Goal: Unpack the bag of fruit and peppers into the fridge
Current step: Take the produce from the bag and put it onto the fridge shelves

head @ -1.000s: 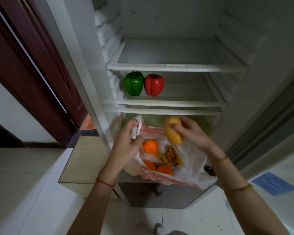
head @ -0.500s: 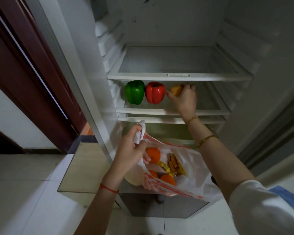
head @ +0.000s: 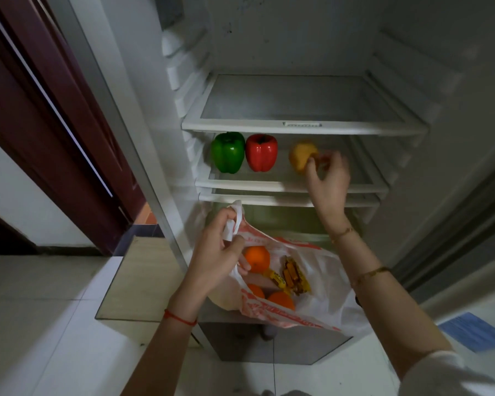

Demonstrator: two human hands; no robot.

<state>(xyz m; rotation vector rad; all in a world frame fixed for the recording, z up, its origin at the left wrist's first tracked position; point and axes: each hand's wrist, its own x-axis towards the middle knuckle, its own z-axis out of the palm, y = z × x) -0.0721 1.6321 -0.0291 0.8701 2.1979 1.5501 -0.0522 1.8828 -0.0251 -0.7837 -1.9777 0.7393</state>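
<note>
1. An open white fridge [head: 297, 52] is seen from above w/ a person standing in front; the top glass shelf w/ white plastic rim [head: 300, 128] carries nothing visible.
2. On the second glass shelf w/ white rim [head: 255, 184], a glossy green bell pepper [head: 228, 152] stands at approx. 9 o'clock on the shelf, w/ a glossy red bell pepper [head: 261, 152] just beside it on its 3 o'clock side; whether the two touch cannot be told.
3. A yellow rounded fruit, poss. a pepper [head: 301, 156], sits on the same shelf at 3 o'clock of the red one, w/ a clear gap between.
4. The right hand [head: 330, 182] is held at the yellow fruit's 4 o'clock side, fingers loosely spread and curled, thumb tip at the fruit's edge. Motion blur prevents telling whether contact is kept; nothing is enclosed in the palm.
5. The left hand [head: 216, 252] is closed round the twisted handle of a white plastic carrier bag w/ red-orange print [head: 312, 307], held below the shelves at 6 o'clock of the fridge opening.
6. Inside the bag mouth are seen three round orange fruits [head: 257, 258] and a yellow-brown snack packet [head: 290, 277].
7. A thin red string bracelet [head: 180, 318] is worn on the left wrist; gold bangles [head: 369, 272] are worn on the right forearm.
</note>
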